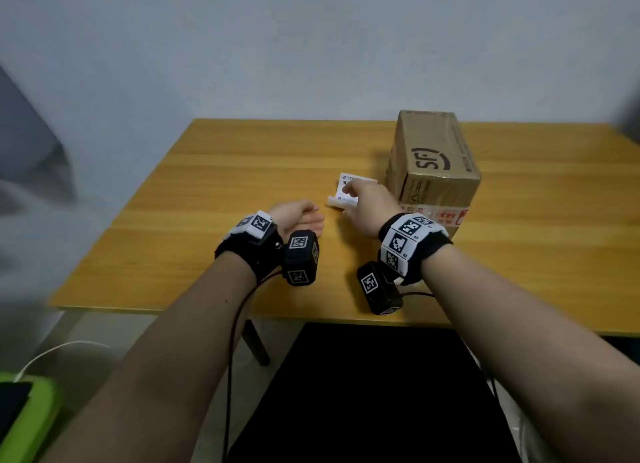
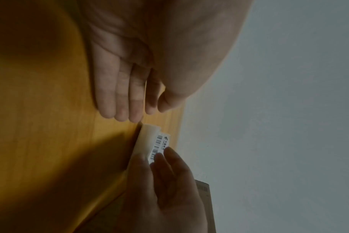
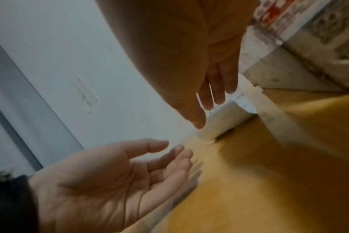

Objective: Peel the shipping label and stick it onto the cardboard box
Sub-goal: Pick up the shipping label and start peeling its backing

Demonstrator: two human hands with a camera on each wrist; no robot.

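Right hand (image 1: 369, 201) pinches one label (image 1: 349, 182)

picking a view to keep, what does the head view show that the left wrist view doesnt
Head only: the whole box with its printed logo, the wrist bands and cameras, and a green case on the floor. Left wrist only: the label's barcodes up close, pinched by the right hand's fingers. Both: the label, both hands, the left hand open, and the table.

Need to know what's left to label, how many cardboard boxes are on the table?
1. The cardboard box stands on the far right part of the table, just right of the shipping label under the right hand. None looks hidden.
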